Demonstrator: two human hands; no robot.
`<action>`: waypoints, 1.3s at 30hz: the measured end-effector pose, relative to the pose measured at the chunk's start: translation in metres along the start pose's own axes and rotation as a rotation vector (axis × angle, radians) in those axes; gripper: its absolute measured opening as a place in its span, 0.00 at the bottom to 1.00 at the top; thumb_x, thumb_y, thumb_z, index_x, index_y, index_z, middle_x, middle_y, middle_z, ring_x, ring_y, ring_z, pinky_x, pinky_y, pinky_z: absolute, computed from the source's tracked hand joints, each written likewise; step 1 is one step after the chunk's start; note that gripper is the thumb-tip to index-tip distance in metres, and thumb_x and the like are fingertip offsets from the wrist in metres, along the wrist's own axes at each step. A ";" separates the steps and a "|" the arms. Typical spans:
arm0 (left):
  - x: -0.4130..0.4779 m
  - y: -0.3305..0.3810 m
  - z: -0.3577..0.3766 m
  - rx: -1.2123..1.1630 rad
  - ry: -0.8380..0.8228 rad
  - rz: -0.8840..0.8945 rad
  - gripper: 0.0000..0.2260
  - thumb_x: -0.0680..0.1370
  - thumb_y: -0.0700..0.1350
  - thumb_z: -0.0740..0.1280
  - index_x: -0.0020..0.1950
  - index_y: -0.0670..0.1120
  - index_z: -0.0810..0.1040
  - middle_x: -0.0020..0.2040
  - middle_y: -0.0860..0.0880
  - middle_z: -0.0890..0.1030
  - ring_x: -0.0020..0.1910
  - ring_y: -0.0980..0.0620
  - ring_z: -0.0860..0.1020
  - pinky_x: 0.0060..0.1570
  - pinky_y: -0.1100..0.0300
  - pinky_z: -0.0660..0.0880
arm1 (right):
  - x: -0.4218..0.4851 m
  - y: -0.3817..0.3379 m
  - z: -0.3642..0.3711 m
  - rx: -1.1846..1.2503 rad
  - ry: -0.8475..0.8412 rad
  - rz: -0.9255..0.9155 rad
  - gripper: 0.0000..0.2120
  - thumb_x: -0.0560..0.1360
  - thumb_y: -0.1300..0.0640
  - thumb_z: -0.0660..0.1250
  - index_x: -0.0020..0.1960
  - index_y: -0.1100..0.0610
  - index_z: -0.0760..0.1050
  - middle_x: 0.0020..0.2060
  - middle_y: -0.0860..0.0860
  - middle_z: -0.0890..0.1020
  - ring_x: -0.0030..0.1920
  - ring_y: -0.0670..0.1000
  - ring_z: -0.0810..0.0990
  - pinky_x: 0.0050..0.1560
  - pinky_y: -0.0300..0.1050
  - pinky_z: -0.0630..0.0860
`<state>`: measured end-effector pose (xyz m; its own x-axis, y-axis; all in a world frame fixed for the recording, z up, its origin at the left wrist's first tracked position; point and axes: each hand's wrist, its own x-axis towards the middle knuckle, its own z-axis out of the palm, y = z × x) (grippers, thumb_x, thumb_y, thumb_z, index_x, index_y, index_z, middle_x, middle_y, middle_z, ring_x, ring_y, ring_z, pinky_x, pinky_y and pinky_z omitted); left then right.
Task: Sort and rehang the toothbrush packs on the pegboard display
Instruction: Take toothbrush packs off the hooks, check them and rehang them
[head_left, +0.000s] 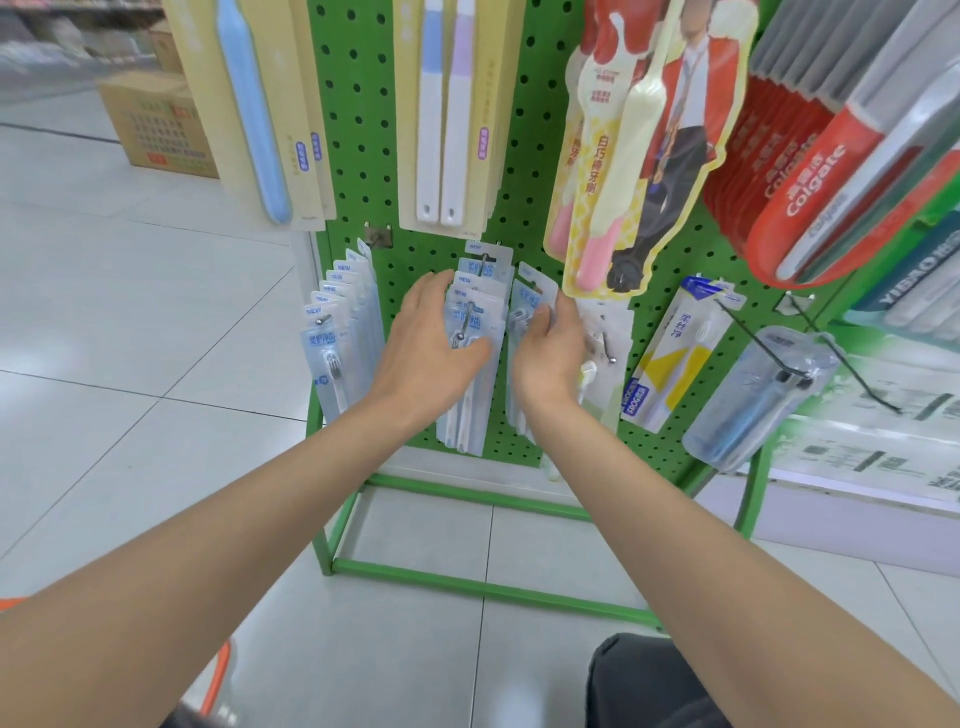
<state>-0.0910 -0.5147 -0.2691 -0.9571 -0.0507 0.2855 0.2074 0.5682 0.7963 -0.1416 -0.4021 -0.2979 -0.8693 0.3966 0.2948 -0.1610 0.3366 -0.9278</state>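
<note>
While the green pegboard display (363, 130) already carries full rows of tall toothbrush packs (452, 104) along its top, the bottom row looks only partly sorted, so I judge the task to be somewhere in its middle. Low on the left, a stack of blue packs (337, 332) hangs neatly on its own peg, and a second, middle stack (488, 322) hangs on the centre hook (467, 317). Farther right hang a yellow-and-white pack (667, 364) and a clear-cased one (763, 395), each alone on its peg. Between them and the middle stack a short hook (605, 345) sticks out nearly bare, with something pale behind it that is too blurred to name.

One loose blue pack (527, 296) is off any peg that I can see, just right of the middle stack and close to the board. The right hand (550, 348) pinches it, thumb (540, 314) on the front and the other fingers curled behind. The left hand (431, 343) lies on the middle stack with fairly straight fingers along its left edge and the thumb across its face, apparently steadying it. What seems left is threading the held pack's hole onto a hook.
</note>
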 end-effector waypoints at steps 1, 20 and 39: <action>0.001 0.001 0.000 -0.012 -0.013 0.011 0.29 0.77 0.42 0.68 0.76 0.49 0.62 0.69 0.55 0.65 0.66 0.60 0.65 0.57 0.68 0.60 | 0.002 -0.003 0.000 0.004 -0.005 0.024 0.13 0.84 0.61 0.51 0.62 0.62 0.72 0.48 0.54 0.76 0.54 0.56 0.75 0.51 0.42 0.66; 0.020 -0.008 0.010 -0.126 -0.087 -0.055 0.33 0.77 0.42 0.68 0.79 0.52 0.58 0.68 0.59 0.69 0.56 0.72 0.65 0.53 0.75 0.62 | 0.042 -0.007 0.018 0.149 -0.184 0.231 0.14 0.82 0.60 0.55 0.63 0.60 0.74 0.56 0.58 0.80 0.51 0.53 0.78 0.51 0.44 0.74; 0.018 -0.006 0.006 -0.128 -0.112 -0.061 0.33 0.78 0.41 0.68 0.79 0.52 0.58 0.71 0.56 0.67 0.59 0.68 0.61 0.56 0.74 0.58 | 0.051 -0.003 0.033 0.361 -0.170 0.333 0.17 0.80 0.50 0.56 0.60 0.59 0.74 0.51 0.53 0.80 0.52 0.53 0.78 0.58 0.50 0.73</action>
<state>-0.1109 -0.5138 -0.2722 -0.9837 0.0142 0.1791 0.1657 0.4576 0.8736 -0.2014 -0.4111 -0.2880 -0.9596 0.2779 -0.0430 0.0121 -0.1117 -0.9937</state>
